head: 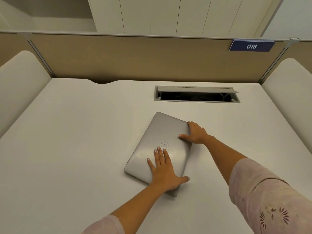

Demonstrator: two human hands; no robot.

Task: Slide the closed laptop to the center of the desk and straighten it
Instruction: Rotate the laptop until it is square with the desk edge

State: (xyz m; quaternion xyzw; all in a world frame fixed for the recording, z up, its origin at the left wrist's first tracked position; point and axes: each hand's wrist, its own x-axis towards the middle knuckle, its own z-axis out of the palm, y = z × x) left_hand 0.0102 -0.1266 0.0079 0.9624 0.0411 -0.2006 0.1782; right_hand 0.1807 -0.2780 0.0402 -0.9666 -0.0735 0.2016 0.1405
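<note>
laptop [158, 149] skewed on desk [76, 132]; left hand [164, 173] flat atop; right hand [196, 133] flat, far corner

Silver laptop [162, 146]; white desk [76, 132]

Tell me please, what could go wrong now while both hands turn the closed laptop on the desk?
1. The left hand lies flat on the lid of the laptop, so it may slip instead of turning it.
2. The open cable hatch sits just behind; a hard push could send a corner over it.
3. Dragging may scratch the desk.
</note>
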